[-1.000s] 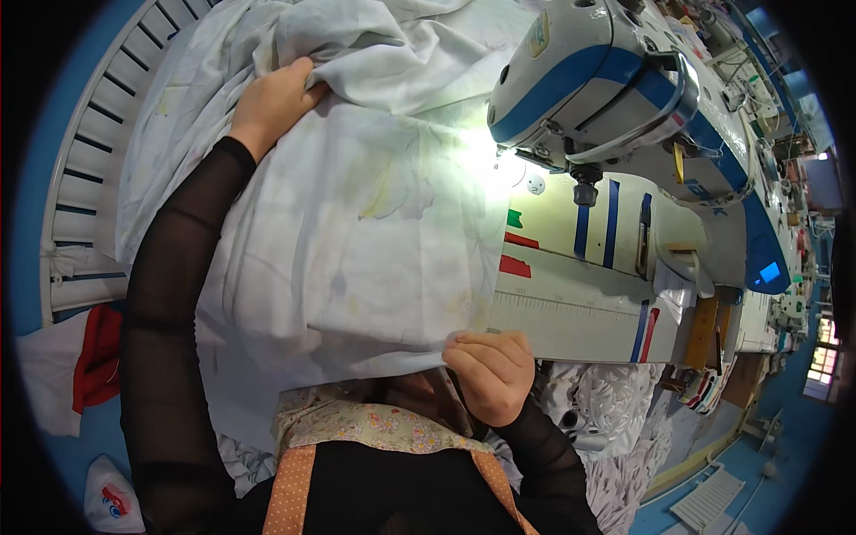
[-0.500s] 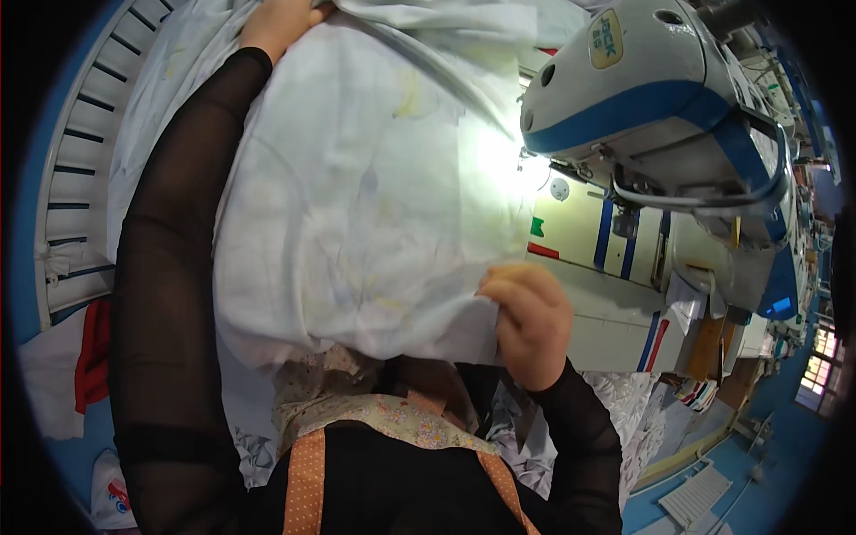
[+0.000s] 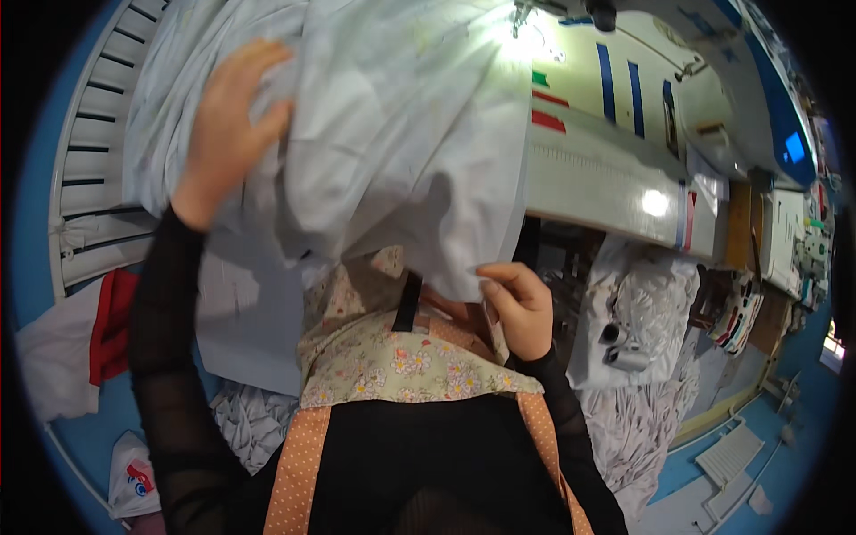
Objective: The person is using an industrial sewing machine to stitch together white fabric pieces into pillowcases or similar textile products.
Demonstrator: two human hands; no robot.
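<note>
A large white cloth (image 3: 392, 134) with faint prints drapes over the sewing table and hangs down over its front edge towards my lap. My left hand (image 3: 230, 125) is over the cloth's left part, thumb and fingers apart, slightly blurred. Lower down, my right hand (image 3: 519, 306) pinches the cloth's near right corner between thumb and fingers. At the top, the sewing machine's needle area (image 3: 522, 16) is brightly lit beside the cloth's far right edge.
The machine bed (image 3: 606, 169) with blue and red tape strips spans the right. A white slatted rack (image 3: 85, 178) stands left. Bundled white fabric (image 3: 633, 312) lies below the table at right; a red and white cloth (image 3: 111, 325) and a plastic bag (image 3: 134, 477) are at lower left.
My left hand has come nearer from the far side and its fingers have spread. My right hand keeps the cloth's corner, now lower. The view has tilted down, so the machine sits higher.
</note>
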